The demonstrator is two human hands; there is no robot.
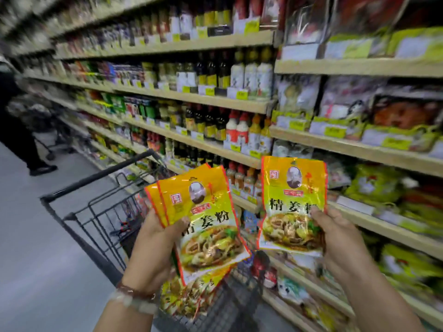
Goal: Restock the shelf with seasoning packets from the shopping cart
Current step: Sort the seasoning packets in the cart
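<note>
The left hand gripped a fanned stack of yellow seasoning packets, thumb pressed across the front packet and the remaining fingers curled behind, out of sight. The right hand held a single matching packet upright at 3 o'clock from the stack, thumb pinching its front right edge; the fingers behind it could not be seen. The two sets of packets were near each other but apart. Both were held above the shopping cart, whose handle lay at 9 o'clock from the left hand. More packets lay in the cart basket at 6 o'clock. The shelf with bagged goods stood at 1 o'clock, bottles at 12 o'clock. A beaded bracelet circled the left wrist.
</note>
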